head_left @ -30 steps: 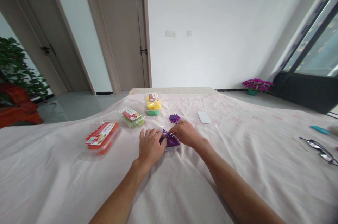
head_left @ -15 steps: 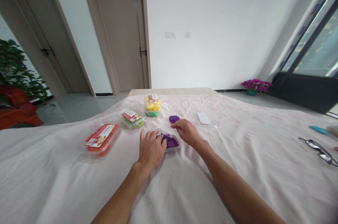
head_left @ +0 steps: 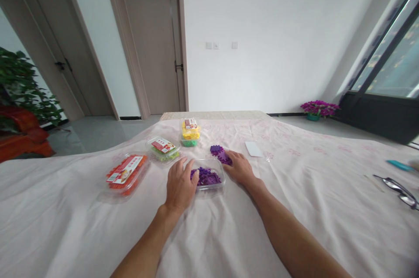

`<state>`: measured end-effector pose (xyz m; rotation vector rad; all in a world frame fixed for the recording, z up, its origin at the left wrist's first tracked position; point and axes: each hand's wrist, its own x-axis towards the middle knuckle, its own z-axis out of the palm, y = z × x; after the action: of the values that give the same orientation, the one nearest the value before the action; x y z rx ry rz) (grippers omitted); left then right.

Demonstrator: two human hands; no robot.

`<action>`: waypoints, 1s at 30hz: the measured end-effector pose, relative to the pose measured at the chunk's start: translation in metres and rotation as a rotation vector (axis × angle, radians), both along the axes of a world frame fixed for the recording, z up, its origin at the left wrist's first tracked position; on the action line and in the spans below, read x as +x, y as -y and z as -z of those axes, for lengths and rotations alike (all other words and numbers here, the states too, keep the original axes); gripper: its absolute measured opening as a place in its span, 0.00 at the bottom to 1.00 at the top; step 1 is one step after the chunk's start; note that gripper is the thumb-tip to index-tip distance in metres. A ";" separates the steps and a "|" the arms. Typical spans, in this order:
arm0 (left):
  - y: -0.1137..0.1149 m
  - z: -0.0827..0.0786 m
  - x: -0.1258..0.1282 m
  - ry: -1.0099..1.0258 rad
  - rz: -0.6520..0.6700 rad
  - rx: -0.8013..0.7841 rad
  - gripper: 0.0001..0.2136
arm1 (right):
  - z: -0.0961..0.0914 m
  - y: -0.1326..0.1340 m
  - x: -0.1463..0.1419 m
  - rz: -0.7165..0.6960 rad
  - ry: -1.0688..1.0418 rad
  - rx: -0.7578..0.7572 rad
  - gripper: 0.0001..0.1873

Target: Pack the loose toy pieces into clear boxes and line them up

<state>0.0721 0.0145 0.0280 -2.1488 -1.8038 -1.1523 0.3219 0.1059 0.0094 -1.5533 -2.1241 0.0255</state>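
Observation:
A clear plastic box (head_left: pixel 212 187) stands in front of me with several small purple pieces (head_left: pixel 208 176) inside. My left hand (head_left: pixel 180 184) is closed round its left side, thumb over the rim and fingers along the far left edge. Just beyond the box, a flat purple gear-edged piece (head_left: pixel 216 150) lies on the cloth. A second flat purple toothed piece (head_left: pixel 224 157) touches or nearly touches it. My right hand (head_left: pixel 241 168) has its fingertips on this second piece at the right, hiding part of it.
Left of the box are lidded boxes of orange pieces (head_left: pixel 127 173), lime-green pieces (head_left: pixel 163 148) and yellow and green pieces (head_left: pixel 190 133). A white card (head_left: pixel 253 149) lies beyond my right hand. Glasses (head_left: pixel 397 190) and a turquoise object (head_left: pixel 400 165) are far right on the cloth (head_left: pixel 310 208).
My right hand has come down onto the cloth, and a second purple piece now shows at its fingertips beside the first. My left hand has drawn left, uncovering more of the box's contents.

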 end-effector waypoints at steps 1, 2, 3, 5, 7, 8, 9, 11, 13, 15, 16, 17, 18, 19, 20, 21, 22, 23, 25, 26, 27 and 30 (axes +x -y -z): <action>-0.001 0.004 -0.003 0.072 0.006 0.007 0.19 | 0.000 0.001 -0.001 -0.009 0.010 -0.005 0.28; -0.003 0.009 -0.007 0.155 0.018 0.005 0.19 | -0.001 0.001 -0.001 -0.012 0.013 -0.008 0.25; -0.004 0.014 -0.010 0.248 0.030 -0.006 0.20 | -0.001 0.001 0.000 -0.009 0.010 -0.009 0.23; -0.004 0.025 -0.017 0.460 0.043 -0.068 0.22 | -0.001 0.000 0.001 0.012 -0.012 -0.002 0.20; -0.001 0.033 -0.023 0.648 0.064 -0.162 0.25 | 0.001 0.000 0.002 0.018 -0.029 0.007 0.19; 0.001 0.036 -0.025 0.710 0.082 -0.203 0.26 | 0.001 0.000 0.003 0.019 -0.034 0.016 0.18; 0.004 0.037 -0.027 0.746 0.106 -0.238 0.26 | 0.001 0.000 0.003 0.020 -0.034 0.029 0.17; 0.008 0.038 -0.030 0.758 0.147 -0.284 0.26 | 0.001 0.000 0.002 0.024 -0.022 0.053 0.17; 0.010 0.037 -0.030 0.733 0.166 -0.306 0.26 | 0.000 0.001 0.001 0.039 -0.004 0.060 0.17; 0.010 0.036 -0.029 0.706 0.161 -0.306 0.26 | -0.001 0.002 0.001 0.060 0.001 0.061 0.17; 0.010 0.036 -0.029 0.697 0.155 -0.300 0.26 | -0.001 0.003 0.002 0.074 -0.004 0.068 0.17; 0.010 0.036 -0.029 0.688 0.151 -0.295 0.26 | -0.002 0.004 0.002 0.090 -0.011 0.081 0.17; 0.010 0.036 -0.028 0.679 0.146 -0.291 0.25 | -0.002 0.005 0.003 0.107 -0.019 0.099 0.17; 0.009 0.036 -0.028 0.671 0.142 -0.286 0.25 | -0.002 0.006 0.004 0.126 -0.028 0.119 0.17; 0.009 0.036 -0.028 0.664 0.137 -0.281 0.25 | -0.002 0.006 0.005 0.145 -0.043 0.138 0.17; 0.009 0.037 -0.028 0.659 0.131 -0.276 0.25 | -0.002 0.007 0.006 0.159 -0.065 0.155 0.17; 0.008 0.037 -0.028 0.654 0.126 -0.272 0.25 | -0.002 0.007 0.006 0.165 -0.099 0.169 0.17; 0.008 0.038 -0.029 0.649 0.123 -0.269 0.24 | -0.002 0.007 0.005 0.158 -0.146 0.182 0.17; 0.007 0.038 -0.029 0.637 0.122 -0.272 0.25 | -0.003 0.009 0.002 0.096 -0.254 0.209 0.17; 0.007 0.039 -0.029 0.629 0.124 -0.275 0.25 | -0.005 0.010 -0.001 0.044 -0.305 0.228 0.17; 0.006 0.039 -0.030 0.622 0.127 -0.277 0.25 | -0.007 0.012 -0.005 -0.017 -0.351 0.253 0.17; 0.005 0.040 -0.030 0.615 0.130 -0.267 0.25 | -0.018 0.022 -0.019 -0.212 -0.442 0.327 0.15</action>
<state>0.0417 0.0091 -0.0119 -2.2401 -2.1762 -1.8616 0.3026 0.0834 0.0275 -1.0200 -1.8205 0.0814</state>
